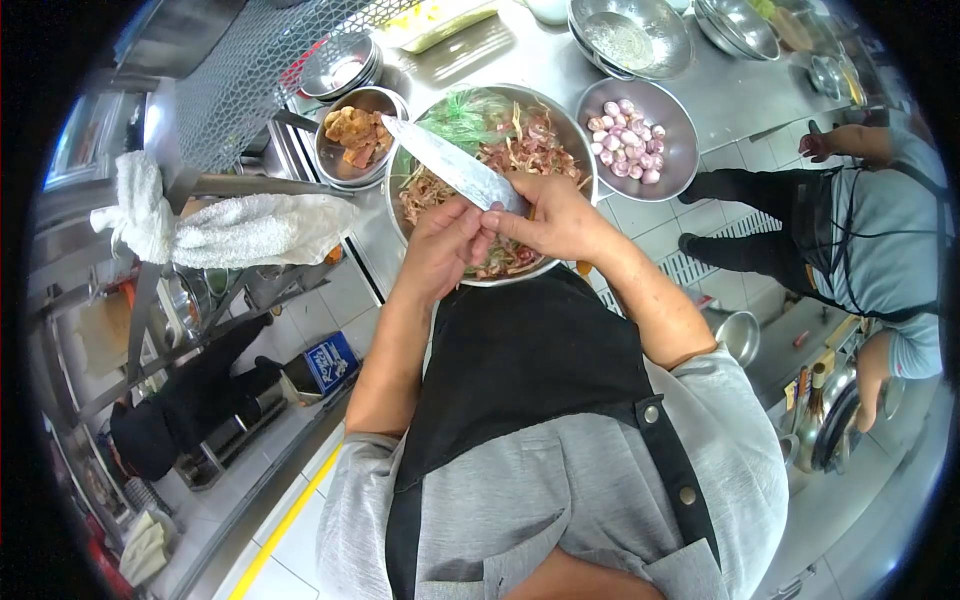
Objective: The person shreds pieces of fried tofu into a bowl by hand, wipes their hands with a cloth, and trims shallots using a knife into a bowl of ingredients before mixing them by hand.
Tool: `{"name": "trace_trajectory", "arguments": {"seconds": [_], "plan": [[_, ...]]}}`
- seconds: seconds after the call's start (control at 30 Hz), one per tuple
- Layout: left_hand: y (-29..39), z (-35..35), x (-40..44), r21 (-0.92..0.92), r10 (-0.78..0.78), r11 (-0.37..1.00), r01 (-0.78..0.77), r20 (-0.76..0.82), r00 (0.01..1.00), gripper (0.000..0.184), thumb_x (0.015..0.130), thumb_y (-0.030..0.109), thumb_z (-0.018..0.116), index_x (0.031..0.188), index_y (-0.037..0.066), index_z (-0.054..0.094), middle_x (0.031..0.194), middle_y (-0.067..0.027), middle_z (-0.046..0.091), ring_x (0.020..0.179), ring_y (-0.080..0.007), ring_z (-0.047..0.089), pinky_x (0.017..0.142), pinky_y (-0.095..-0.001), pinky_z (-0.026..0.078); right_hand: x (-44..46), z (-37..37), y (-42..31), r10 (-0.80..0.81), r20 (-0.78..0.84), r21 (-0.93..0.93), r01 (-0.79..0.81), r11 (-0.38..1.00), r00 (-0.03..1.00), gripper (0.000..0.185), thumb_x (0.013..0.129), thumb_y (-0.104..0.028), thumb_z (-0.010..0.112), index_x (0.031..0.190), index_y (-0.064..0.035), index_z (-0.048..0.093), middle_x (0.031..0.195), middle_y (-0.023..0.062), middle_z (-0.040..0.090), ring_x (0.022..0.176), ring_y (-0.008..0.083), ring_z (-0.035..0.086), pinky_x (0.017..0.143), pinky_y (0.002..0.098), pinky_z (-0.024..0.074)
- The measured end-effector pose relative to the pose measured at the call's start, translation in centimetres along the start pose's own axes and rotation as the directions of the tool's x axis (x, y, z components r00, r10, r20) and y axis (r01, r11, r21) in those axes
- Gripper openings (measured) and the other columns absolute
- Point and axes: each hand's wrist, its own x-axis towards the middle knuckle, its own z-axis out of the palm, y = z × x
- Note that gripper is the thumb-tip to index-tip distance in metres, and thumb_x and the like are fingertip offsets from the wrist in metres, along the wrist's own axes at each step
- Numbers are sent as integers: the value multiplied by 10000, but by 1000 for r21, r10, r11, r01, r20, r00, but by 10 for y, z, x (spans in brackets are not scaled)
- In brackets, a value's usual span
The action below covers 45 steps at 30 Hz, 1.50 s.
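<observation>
Gripping a long, broad silver metal knife (460,170), the right hand (552,218) that I follow from afar has its fingers curled firmly; the handle is hidden from me. Its thumb reaches toward the left hand (440,243), whose fingers are bent, thumb and fingertips drawn together just beside the blade. Whether a small piece sits between them, I cannot tell.

I see both hands above a large round stainless-steel bowl (572,128) of reddish-brown shreds (540,150) and crumpled translucent green plastic (462,112). The knife slants away toward the upper left, its tip overlapping, in my view, the edge of a smaller round steel bowl (376,98) of orange-brown chunks (352,135). To the right, a round grey metal bowl (677,122) holds pinkish-white shallots (628,142). All three stand on a shiny steel counter (540,52). Farther right, I see a co-worker in a light-blue shirt (885,235).
</observation>
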Motion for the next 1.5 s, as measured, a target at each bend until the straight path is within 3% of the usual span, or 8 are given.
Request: {"name": "trace_trajectory", "arguments": {"seconds": [0.47, 0.63, 0.67, 0.7, 0.93, 1.2, 1.4, 1.5], "plan": [[30, -7, 18, -7, 313, 931, -365, -499, 808, 235, 1044, 134, 593, 1264, 52, 583, 1226, -132, 668, 899, -155, 640, 726, -284, 506, 0, -6, 20, -39, -335, -417, -111, 902, 941, 488, 861, -510, 807, 997, -54, 699, 823, 202, 728, 833, 417, 723, 742, 512, 554], [50, 72, 47, 676, 485, 688, -264, -158, 860, 192, 1052, 93, 573, 1231, 38, 614, 1072, -127, 672, 818, -193, 619, 671, -304, 501, -17, -21, 19, 115, -327, -321, -225, 920, 938, 498, 870, -446, 789, 1139, -35, 702, 990, 242, 745, 953, 410, 725, 853, 511, 563], [57, 104, 72, 862, 496, 340, -376, 175, 851, 188, 1040, 102, 577, 1208, 35, 630, 1067, -152, 678, 884, -266, 649, 730, -361, 520, -20, -21, 28, 111, -329, -321, -222, 921, 938, 498, 870, -446, 789, 1139, -35, 702, 990, 242, 745, 953, 410, 725, 853, 511, 563], [57, 134, 102, 875, 376, -63, -481, 467, 800, 186, 1029, 110, 580, 1185, 33, 647, 1063, -176, 685, 951, -339, 679, 789, -418, 538, -21, -18, 42, 108, -298, -308, -202, 929, 949, 490, 871, -433, 782, 1150, -36, 718, 1020, 242, 745, 966, 409, 724, 866, 508, 565], [-5, 155, 214, 776, 5, -376, -506, 548, 836, 434, 927, 76, 579, 1351, 106, 662, 1318, -147, 667, 1199, -385, 650, 997, -475, 537, -23, -17, 60, 134, -233, -313, -205, 928, 963, 440, 868, -331, 755, 1153, 3, 738, 1013, 263, 755, 995, 416, 726, 933, 495, 560], [51, 86, 67, 980, 650, 24, -199, 136, 748, 358, 862, 222, 801, 1155, 49, 690, 1137, -116, 712, 1117, -318, 690, 965, -424, 550, -36, -38, 65, 196, -352, -90, -241, 966, 915, 532, 876, -288, 770, 1286, 30, 652, 1167, 287, 723, 1096, 406, 708, 966, 443, 540], [-19, 20, 12, 968, 415, -214, -131, 211, 885, 431, 863, 205, 845, 1239, 62, 693, 1310, -150, 689, 1241, -329, 650, 1092, -420, 481, -33, -34, 71, 151, -331, -79, -187, 979, 931, 492, 859, -306, 768, 1227, 0, 652, 1107, 290, 716, 1073, 452, 689, 946, 491, 530], [-23, -40, 31, 965, 516, 169, -203, 89, 852, 235, 884, 203, 808, 1055, 64, 726, 1110, -124, 752, 1066, -301, 706, 966, -411, 533, -35, -32, 66, 153, -339, -111, -201, 973, 928, 501, 843, -310, 794, 1207, 5, 653, 1077, 278, 718, 1035, 439, 695, 926, 482, 536]]}}
